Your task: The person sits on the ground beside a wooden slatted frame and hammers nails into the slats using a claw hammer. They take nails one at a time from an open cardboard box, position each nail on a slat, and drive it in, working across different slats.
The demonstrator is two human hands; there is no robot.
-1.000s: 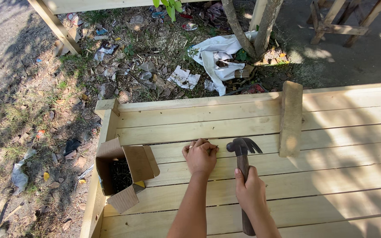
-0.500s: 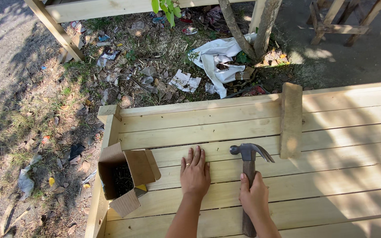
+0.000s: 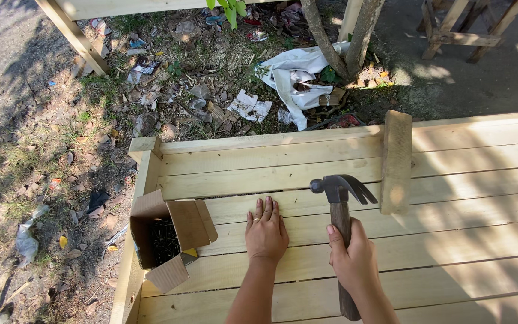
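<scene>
In the head view, the person's left hand lies flat, palm down, fingers together and pointing away, on the pale wooden slatted platform. Its grip is spread out on the boards and holds nothing. The right hand has its grip clamped around the brown wooden handle of a dark steel claw hammer, just right of the left hand. The hammer stands along the slats' cross direction, its head hovering or resting just above the plank line beyond the left hand; whether the head touches the wood cannot be told. The handle's lower end is partly covered by the right wrist.

Left of the left hand, at the platform's edge, sits an open brown cardboard box with its flaps folded out; the dark contents inside are too shadowed to make out. Right of the hammer head, a short loose wooden plank lies across the slats. Beyond the platform, a crumpled white sheet lies on littered ground at the foot of thin tree trunks, whose tops are cut off by the frame. Both forearms are cut off at the bottom edge.

Compared with a second ago, the left hand has opened from a bunched, fingers-down pose to a flat palm on the board, as it already was half a second ago. The hammer has shifted little, staying beside that hand.
</scene>
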